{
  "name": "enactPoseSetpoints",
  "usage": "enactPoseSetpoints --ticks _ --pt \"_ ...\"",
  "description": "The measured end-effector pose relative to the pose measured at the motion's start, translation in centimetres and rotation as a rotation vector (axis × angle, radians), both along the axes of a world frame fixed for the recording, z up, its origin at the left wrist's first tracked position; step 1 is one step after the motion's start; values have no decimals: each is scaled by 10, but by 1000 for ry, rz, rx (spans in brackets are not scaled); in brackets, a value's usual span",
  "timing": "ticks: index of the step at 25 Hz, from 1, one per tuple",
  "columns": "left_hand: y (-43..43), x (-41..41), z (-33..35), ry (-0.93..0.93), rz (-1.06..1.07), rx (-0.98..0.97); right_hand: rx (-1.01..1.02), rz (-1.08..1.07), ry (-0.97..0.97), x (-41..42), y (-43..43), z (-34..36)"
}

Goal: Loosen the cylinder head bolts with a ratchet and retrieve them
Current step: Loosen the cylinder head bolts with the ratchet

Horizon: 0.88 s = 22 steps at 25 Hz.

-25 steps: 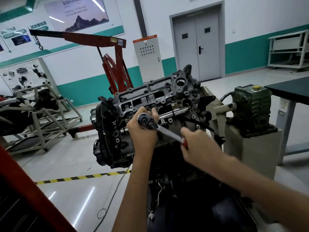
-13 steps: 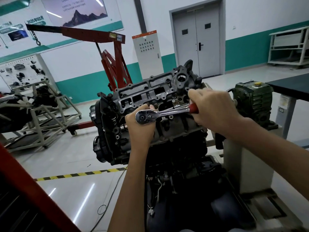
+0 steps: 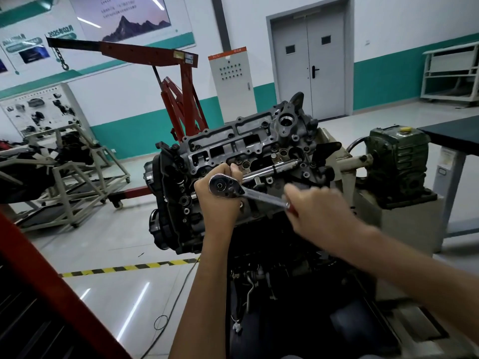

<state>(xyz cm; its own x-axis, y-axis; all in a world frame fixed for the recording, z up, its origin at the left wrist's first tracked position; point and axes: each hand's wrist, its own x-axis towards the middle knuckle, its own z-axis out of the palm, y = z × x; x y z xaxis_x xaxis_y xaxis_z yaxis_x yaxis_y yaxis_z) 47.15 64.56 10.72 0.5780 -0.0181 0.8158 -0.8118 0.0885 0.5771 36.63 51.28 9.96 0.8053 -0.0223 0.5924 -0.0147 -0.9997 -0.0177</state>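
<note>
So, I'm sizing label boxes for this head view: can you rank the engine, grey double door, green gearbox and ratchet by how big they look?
1. engine
2. grey double door
3. green gearbox
4. ratchet
The door stands far back, so this is apparent size only.

"2025年02月" on the green wall sign (image 3: 61, 35) beside the mountain poster (image 3: 129, 16); other lettering illegible.

Bright, even indoor light; wide-angle view, bent toward the edges.
Motion blur smears the right hand (image 3: 321, 213) and its fingers (image 3: 298, 191). Below-left of them, white streaks of glare cross the glossy pale grey floor (image 3: 116, 255); directly below, the black lower engine (image 3: 285, 275) sinks into shadow.
</note>
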Motion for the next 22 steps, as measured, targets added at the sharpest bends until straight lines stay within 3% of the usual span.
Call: enactPoseSetpoints --ticks 3,6,10,12,14,16,20,22 --pt "11 2 7 -50 -63 154 -226 62 -70 12 -30 56" --pt "14 5 7 -37 -51 166 -246 19 -9 12 -26 64" --pt "-7 -7 -3 -22 130 -72 193 -29 46 -6 16 -6" --pt "-20 -13 -3 -17 37 -188 501 21 97 -10 46 -33" --pt "-25 -10 -2 28 -78 -233 600 71 120 -12 62 -45" --pt "-19 -3 -1 14 -61 -164 445 66 114 -10 44 -33" --pt "-7 3 6 -144 37 128 -80 -21 28 3 -31 33" --pt "-3 3 5 -129 55 146 -189 -33 21 5 -36 53"
